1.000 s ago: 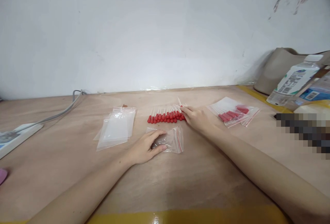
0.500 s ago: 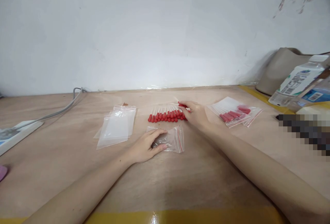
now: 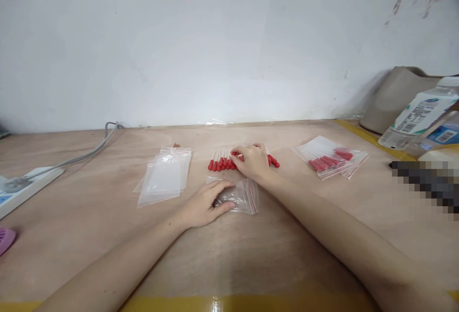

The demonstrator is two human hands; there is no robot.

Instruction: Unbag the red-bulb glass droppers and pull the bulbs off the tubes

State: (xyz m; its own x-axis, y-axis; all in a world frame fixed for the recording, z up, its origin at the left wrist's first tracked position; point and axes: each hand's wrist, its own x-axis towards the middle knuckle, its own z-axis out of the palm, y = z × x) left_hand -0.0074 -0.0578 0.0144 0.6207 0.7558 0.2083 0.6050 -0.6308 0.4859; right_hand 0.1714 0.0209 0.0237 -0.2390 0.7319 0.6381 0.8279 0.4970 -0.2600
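Observation:
My left hand lies on the near side of a clear zip bag; its thumb and fingers are spread apart over the plastic. The bag lies flat, with a red line along its right end. Behind it, several thin pale sticks with red tips lie in a row. My right hand is over the middle of this row, fingers curled and closed round some red tips. Its palm hides part of the row, and how many sticks it grips cannot be made out. More red tips show just right of the hand.
Flat clear bags lie stacked on the left. At the right are zip bags with red-tipped sticks inside. A power strip with a grey cable is at far left, near a pink object. A plastic bottle and a grey-brown container stand at far right.
My right hand has moved left along the row, from its right end to its middle, uncovering the red tips at that end. My left hand stays on the clear bag.

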